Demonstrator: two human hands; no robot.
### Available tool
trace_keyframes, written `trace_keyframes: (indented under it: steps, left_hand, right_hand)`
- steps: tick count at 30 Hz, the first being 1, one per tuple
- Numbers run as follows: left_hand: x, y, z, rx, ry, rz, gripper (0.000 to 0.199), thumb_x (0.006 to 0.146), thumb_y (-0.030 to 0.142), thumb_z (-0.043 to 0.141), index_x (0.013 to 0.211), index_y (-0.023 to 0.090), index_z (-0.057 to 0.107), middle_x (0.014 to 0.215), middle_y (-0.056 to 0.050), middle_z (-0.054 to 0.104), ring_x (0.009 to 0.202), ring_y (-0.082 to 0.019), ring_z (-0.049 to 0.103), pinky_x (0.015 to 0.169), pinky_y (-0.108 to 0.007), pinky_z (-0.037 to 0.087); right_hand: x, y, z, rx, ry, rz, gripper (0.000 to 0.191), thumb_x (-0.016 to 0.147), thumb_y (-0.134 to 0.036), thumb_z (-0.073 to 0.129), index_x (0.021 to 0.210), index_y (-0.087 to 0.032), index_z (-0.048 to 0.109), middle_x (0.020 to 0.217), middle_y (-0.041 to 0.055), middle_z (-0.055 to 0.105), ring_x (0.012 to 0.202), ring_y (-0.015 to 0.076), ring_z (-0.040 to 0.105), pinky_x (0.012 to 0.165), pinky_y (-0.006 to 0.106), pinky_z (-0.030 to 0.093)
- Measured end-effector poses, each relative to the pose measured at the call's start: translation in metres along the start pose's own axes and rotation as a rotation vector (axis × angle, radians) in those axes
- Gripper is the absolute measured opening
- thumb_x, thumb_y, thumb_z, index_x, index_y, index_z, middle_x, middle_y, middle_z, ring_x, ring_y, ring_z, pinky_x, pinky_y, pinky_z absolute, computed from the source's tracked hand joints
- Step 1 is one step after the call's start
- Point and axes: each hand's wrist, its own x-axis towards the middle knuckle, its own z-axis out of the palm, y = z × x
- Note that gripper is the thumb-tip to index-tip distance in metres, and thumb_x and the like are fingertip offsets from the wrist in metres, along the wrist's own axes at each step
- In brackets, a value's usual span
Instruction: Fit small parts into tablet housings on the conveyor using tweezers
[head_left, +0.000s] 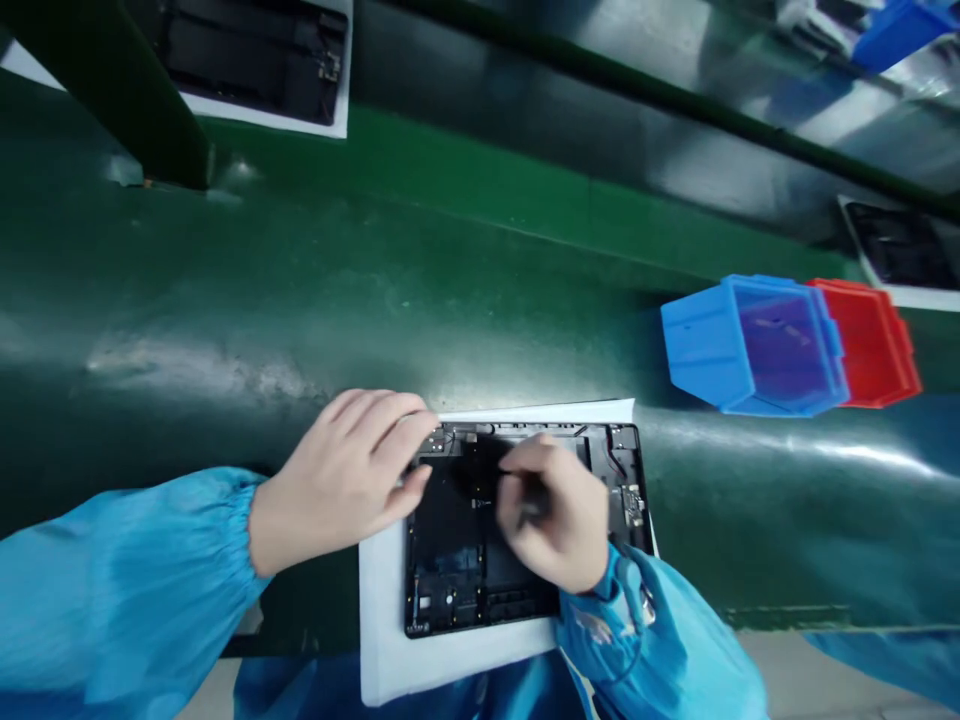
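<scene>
Your left hand [341,478] rests half-open on top-left corner of open tablet [450,560]; your right hand [555,520], over tablet middle, pinches dark tool [534,505] (blurred).

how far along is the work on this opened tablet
Done so far: the tablet lies back-off on a white tray, its black insides exposed. In hand: the left hand steadies the top left corner, while the right hand presses a dark, blurred tool onto the upper middle. Left: no back cover is in view, so closing up looks outstanding. The blue bin and red bin sit untouched.
</scene>
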Motion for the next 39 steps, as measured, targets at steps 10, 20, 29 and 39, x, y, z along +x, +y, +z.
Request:
trace_keyframes:
  steps: [10,20,29,39]
  left_hand:
    - [-0.008,0.002,0.002,0.097,-0.058,0.102,0.03,0.091,0.029,0.046,0.114,0.015,0.06,0.122,-0.005,0.06,0.106,-0.023,0.054,0.093,-0.044,0.038]
    - [-0.008,0.017,0.011,0.147,-0.085,0.059,0.045,0.088,0.043,0.047,0.119,0.012,0.058,0.122,-0.012,0.059,0.108,-0.029,0.052,0.096,-0.049,0.036]
    - [-0.009,0.01,0.008,0.142,-0.17,0.077,0.043,0.091,0.04,0.043,0.127,0.019,0.052,0.126,-0.008,0.056,0.111,-0.028,0.05,0.101,-0.054,0.03]
    - [-0.002,0.002,0.005,0.155,-0.143,0.128,0.041,0.089,0.042,0.05,0.124,0.021,0.055,0.121,-0.008,0.059,0.11,-0.027,0.051,0.1,-0.053,0.031]
  right_hand:
    - [-0.004,-0.003,0.012,-0.26,-0.213,0.021,0.013,0.085,-0.02,0.048,0.075,-0.018,0.056,0.064,0.0027,0.062,0.052,0.0141,0.056,0.052,0.024,0.041]
    - [0.017,0.006,0.006,-0.148,-0.035,0.093,0.013,0.087,-0.02,0.053,0.075,-0.019,0.059,0.066,0.0,0.066,0.057,0.0123,0.06,0.055,0.022,0.045]
    - [0.003,0.002,0.006,-0.423,-0.189,-0.466,0.017,0.087,-0.018,0.054,0.073,-0.016,0.062,0.055,-0.001,0.059,0.048,0.0122,0.051,0.044,0.028,0.035]
    - [0.002,0.019,-0.006,0.073,0.26,0.022,0.025,0.093,-0.03,0.035,0.092,-0.02,0.058,0.079,0.0059,0.06,0.072,0.0192,0.059,0.063,0.034,0.049]
